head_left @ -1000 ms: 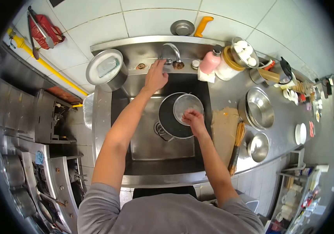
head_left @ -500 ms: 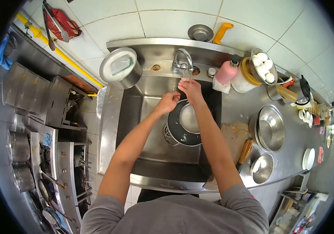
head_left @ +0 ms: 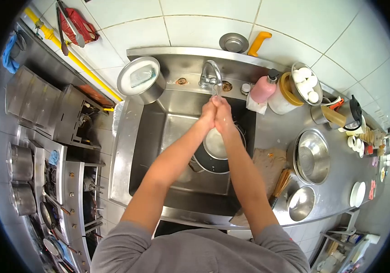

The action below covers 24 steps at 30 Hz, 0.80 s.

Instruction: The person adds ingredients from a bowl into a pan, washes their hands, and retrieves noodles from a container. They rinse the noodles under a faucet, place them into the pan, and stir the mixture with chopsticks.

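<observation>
My left hand (head_left: 208, 113) and my right hand (head_left: 222, 110) are pressed together under the running tap (head_left: 213, 68). Water streams from its spout onto them. Their fingers are closed against each other, and no object shows between them; the palms are hidden. Below lies a dark pan (head_left: 213, 164) in the sink (head_left: 172, 141), with a pale round metal bowl (head_left: 215, 144) sitting in it. My forearms cover part of both.
Left of the tap stands a pot (head_left: 150, 91) of whitish liquid. On the right are a pink pump bottle (head_left: 263, 89), a bowl of eggs (head_left: 306, 85), a steel colander (head_left: 313, 157), a small bowl (head_left: 301, 203), a brown cloth (head_left: 268, 170) and chopsticks (head_left: 280, 184).
My hands were apart, the right under the spout and the left lower beside it. Now they have come together in the water stream. The view has shifted slightly.
</observation>
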Each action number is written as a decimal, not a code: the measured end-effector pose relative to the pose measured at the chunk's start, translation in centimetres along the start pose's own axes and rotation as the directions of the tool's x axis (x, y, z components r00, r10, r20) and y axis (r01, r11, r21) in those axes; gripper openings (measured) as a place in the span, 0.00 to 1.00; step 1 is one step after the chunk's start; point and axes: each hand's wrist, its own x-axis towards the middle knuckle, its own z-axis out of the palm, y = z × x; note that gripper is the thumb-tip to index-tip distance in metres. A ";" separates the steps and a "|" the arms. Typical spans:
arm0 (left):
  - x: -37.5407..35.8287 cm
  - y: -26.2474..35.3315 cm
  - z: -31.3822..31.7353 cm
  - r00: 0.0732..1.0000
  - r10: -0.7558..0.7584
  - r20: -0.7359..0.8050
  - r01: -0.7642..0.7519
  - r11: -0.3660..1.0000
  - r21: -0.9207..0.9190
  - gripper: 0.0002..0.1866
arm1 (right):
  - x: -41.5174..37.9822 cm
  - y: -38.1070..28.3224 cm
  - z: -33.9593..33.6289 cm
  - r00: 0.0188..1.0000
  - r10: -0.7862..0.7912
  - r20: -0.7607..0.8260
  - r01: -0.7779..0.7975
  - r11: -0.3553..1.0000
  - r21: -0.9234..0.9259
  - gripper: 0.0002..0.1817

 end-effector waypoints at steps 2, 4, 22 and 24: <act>0.7 0.0 1.2 0.975 0.213 -0.054 -0.197 0.955 0.221 0.21 | -4.5 -1.8 1.5 0.996 -0.054 -0.074 0.048 0.995 -0.083 0.15; 2.6 0.9 2.4 0.932 0.335 -0.140 -0.243 0.862 0.444 0.21 | -7.0 -1.2 2.1 0.991 -0.099 -0.085 0.087 0.987 -0.138 0.22; -3.2 -2.2 2.1 0.762 0.620 0.186 -0.637 0.666 0.388 0.15 | 3.2 2.3 -3.8 0.951 0.308 -0.037 -0.280 0.904 0.322 0.22; -5.0 -3.7 0.7 0.603 0.702 0.378 -0.731 0.298 0.614 0.23 | 11.0 9.2 -11.3 0.972 0.234 -0.016 -0.223 0.945 0.240 0.20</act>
